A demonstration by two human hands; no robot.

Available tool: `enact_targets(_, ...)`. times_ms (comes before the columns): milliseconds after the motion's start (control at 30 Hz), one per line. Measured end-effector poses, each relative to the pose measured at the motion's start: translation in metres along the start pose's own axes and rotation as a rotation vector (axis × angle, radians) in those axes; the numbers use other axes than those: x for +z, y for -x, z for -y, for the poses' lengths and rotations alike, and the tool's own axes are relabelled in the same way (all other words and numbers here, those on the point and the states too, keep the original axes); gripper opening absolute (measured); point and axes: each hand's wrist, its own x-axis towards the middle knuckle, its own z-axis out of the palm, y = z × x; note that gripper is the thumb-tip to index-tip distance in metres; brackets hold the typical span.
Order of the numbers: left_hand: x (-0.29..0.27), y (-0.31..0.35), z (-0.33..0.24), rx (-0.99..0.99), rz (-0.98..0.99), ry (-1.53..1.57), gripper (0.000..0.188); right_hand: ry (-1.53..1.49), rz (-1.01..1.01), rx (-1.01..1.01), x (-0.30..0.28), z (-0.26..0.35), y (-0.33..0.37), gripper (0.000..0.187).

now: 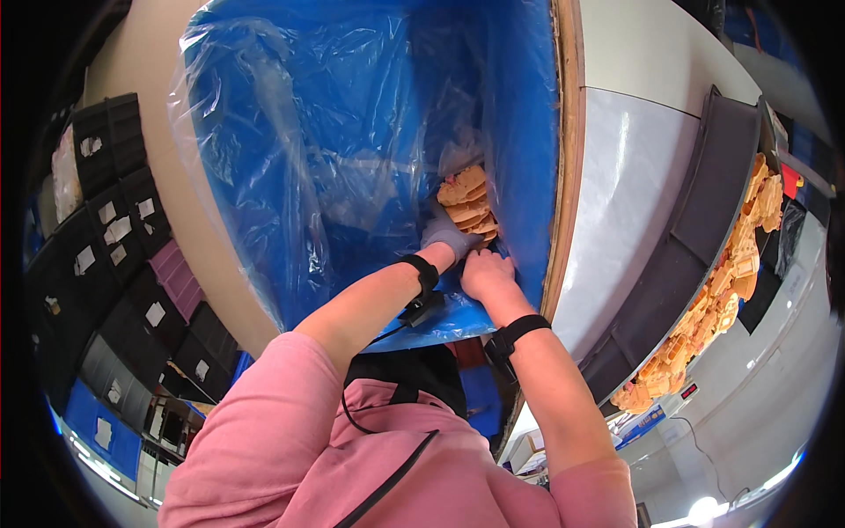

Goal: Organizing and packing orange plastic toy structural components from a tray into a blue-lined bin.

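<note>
A row of light-orange moulded plastic parts [466,198] sits inside a blue bin [521,132] lined with clear plastic film [352,106], close to its right wall. My left hand [447,236], in a grey glove, is wrapped round the left side and near end of the row, its thumb across the front. Just to the right, my right hand [489,273] is bare and closed, with curled fingers against the near end of the parts. Whatever is between those right fingers is hidden.
A wooden edge [568,158] runs along the bin's right side. Farther right, a dark tray [687,246] stands by a long heap of similar orange parts [704,317]. Stacked dark crates [106,220] with paper labels line the left. A thin cable [374,339] hangs by my left wrist.
</note>
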Motion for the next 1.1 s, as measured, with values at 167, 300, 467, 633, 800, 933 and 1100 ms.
enact_targets(167,-0.012,0.009,-0.006,0.124,0.029,0.076,0.108,-0.024,-0.126,-0.040,-0.006,-0.002,0.006,0.036)
enact_targets(300,-0.053,0.025,-0.014,0.125,-0.050,0.051,0.107,-0.040,-0.313,-0.058,0.005,-0.004,-0.001,0.033)
enact_targets(467,-0.076,0.034,-0.032,0.368,-0.225,-0.339,0.095,0.006,-0.362,-0.067,-0.005,0.002,0.002,0.029)
enact_targets(633,-0.077,0.013,-0.042,0.485,-0.041,-0.461,0.066,0.014,-0.357,-0.182,0.006,-0.003,-0.003,0.040)
enact_targets(800,-0.089,0.010,-0.059,0.536,0.144,-0.588,0.051,-0.044,-0.355,-0.147,0.015,-0.004,-0.006,0.047)
enact_targets(933,-0.080,0.002,-0.061,0.575,0.146,-0.647,0.043,-0.015,-0.373,-0.155,0.009,-0.003,-0.008,0.046)
enact_targets(1100,-0.086,-0.002,-0.074,0.480,0.254,-0.596,0.041,-0.118,-0.294,-0.163,0.001,-0.002,-0.010,0.049)
